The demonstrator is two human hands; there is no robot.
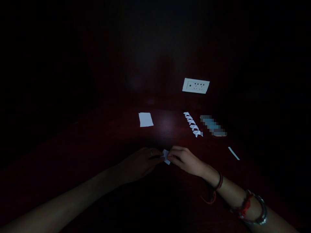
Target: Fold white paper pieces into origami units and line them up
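Observation:
A small white piece of paper [166, 157] is between my two hands, over the dark red table [116, 126]. My left hand [145, 161], with a ring on one finger, pinches its left edge. My right hand [186, 160] has thumb and fingers closed on the right side of the same piece. Beyond my hands lies a white stack of paper [145, 119]. Farther right, a row of folded white paper pieces [191, 124] lies slanting on the table.
A phone-like object [213, 125], blurred out, lies right of the folded row. Nearer and farther right is a thin white strip [234, 153]. A white socket panel [195, 85] is on the wall behind. The surroundings are very dark.

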